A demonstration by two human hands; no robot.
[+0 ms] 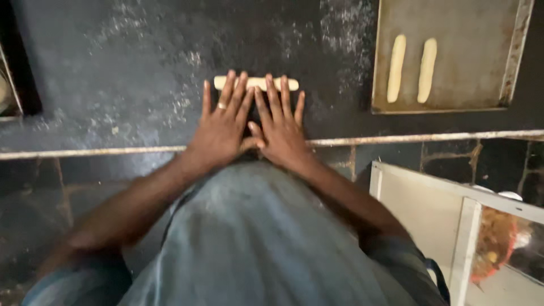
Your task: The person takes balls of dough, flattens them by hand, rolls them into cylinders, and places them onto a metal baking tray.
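A: Head view. Dough roll [256, 83] on the dark worktop [113, 68], long axis left to right, parallel to the counter's near edge. Pale cream, smooth, a slim cylinder with rounded ends; both ends poke out past the fingers.

B: Hands?

A: Left hand [222, 126] and right hand [281, 129] side by side, thumbs meeting near the middle. Both flat, fingers spread and straight, fingertips pressed on top of the roll. Neither curled round it: open palms, no grasp. Ring [221, 105] on one finger of the left.

B: Surface?

A: Black, matte, dusted with white flour [187, 99] in streaks and patches, heaviest left of the hands and toward the far right. Worn pale metal strip [85, 152] along the front edge.

B: To the right?

A: Metal baking tray [453, 62], rectangular, dull grey-brown, rim stained and scuffed. Two shaped dough sticks [396, 68] on it, side by side, not touching, long axes running away from the person, crosswise to the roll under the hands. Well apart from the hands.

B: Lower down?

A: Grey-blue shirt [255, 243] filling the bottom. White framed panel [430, 209] at lower right, something orange behind it, too blurred to name.
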